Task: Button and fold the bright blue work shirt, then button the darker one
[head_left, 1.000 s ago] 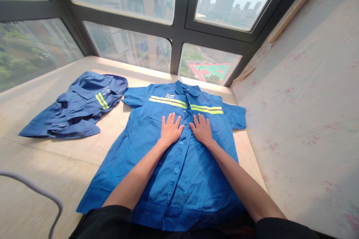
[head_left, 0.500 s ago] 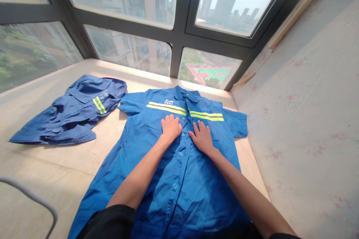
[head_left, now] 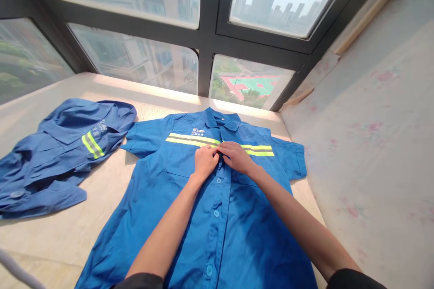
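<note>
A blue short-sleeved work shirt (head_left: 183, 180) lies spread out, collar away from me, with yellow-and-grey reflective stripes across its chest. Its button placket runs down the middle, with a few buttons showing below my hands. My left hand (head_left: 205, 161) has its fingers pinched on the placket at stripe height. From the right, my right hand (head_left: 235, 156) meets it there, its fingers closed on the front edge of the shirt. The fingertips hide whatever button lies between them.
A second, darker blue work garment (head_left: 61, 144) lies crumpled to the left on the pale ledge surface (head_left: 105, 198). Grey-framed windows (head_left: 206, 40) rise behind the shirt. A flower-patterned wall (head_left: 366, 144) borders the right side. Part of a grey cable (head_left: 18, 271) shows at lower left.
My right hand has moved left and up from lying flat on the shirt to the placket, closing beside my left hand. My view has come nearer to the shirt.
</note>
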The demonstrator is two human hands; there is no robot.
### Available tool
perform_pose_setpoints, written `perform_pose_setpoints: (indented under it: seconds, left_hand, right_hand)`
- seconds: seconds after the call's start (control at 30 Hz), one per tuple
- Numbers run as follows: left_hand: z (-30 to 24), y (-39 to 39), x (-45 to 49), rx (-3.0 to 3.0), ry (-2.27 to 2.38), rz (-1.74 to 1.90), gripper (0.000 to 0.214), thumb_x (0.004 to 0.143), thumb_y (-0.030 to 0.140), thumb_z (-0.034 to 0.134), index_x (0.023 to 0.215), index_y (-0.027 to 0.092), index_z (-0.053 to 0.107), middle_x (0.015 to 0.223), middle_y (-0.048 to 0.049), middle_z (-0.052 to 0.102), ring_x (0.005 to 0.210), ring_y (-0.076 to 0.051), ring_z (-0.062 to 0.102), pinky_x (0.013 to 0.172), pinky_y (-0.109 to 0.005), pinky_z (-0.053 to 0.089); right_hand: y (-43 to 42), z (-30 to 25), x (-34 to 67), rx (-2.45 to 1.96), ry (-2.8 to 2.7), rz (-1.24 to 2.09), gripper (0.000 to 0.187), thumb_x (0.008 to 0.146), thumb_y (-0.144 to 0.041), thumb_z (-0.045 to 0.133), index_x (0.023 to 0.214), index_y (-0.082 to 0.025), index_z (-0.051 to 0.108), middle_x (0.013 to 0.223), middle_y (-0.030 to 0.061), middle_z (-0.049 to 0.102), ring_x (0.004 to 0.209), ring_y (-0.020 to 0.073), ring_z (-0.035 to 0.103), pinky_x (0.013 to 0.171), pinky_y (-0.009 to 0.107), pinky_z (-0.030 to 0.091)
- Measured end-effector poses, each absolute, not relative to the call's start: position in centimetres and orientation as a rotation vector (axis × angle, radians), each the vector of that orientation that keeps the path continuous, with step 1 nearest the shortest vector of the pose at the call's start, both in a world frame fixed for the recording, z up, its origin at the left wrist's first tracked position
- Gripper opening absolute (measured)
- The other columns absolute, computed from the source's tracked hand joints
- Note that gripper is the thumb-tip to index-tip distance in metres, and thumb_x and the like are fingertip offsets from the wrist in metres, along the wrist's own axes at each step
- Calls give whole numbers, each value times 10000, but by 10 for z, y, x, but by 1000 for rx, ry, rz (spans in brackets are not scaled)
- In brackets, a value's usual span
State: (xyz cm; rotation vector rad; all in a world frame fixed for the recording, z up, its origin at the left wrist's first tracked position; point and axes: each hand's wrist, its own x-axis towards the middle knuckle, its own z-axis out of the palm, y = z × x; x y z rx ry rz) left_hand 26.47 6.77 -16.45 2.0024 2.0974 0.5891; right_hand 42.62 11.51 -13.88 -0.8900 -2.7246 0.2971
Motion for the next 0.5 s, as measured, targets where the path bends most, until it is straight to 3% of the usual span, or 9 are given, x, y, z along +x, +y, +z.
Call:
perform_pose_setpoints:
  seconds: [0.1,0.2,0.33,0.5]
  left_hand:
    - [-165,68,264,1961,2064,636,272,885,283,493,965,281,754,936,-39,691,941,-193,615,807,-319,432]
    - [-164,66,264,1943,2016,664,246,852,287,535,942,280,764,935,-31,701,943,-191,613,813,-318,434]
    - [-160,64,260,1944,1938,639,257,823,329,595,1013,309,767,949,-32,697,963,-209,608,816,-327,441]
    - [-158,66,253,1933,1841,594,246,863,366,609,1051,316,759,1005,-31,704,992,-206,607,872,-334,455]
  right_hand:
    - [130,-133,424,-877,-2831,276,399,826,-103,513,1154,-208,714,1023,69,705,1047,201,567,1025,371,386]
    - [137,-131,428,-897,-2872,186,301,821,-140,582,1042,-237,761,905,57,686,986,203,536,1009,379,359]
    - [131,-142,430,-992,-2812,138,185,863,-195,604,910,-230,779,912,66,670,944,197,540,895,344,406]
    - [116,-172,435,-1046,-2550,283,286,941,-195,468,1012,-193,745,1043,70,669,945,148,615,833,259,495]
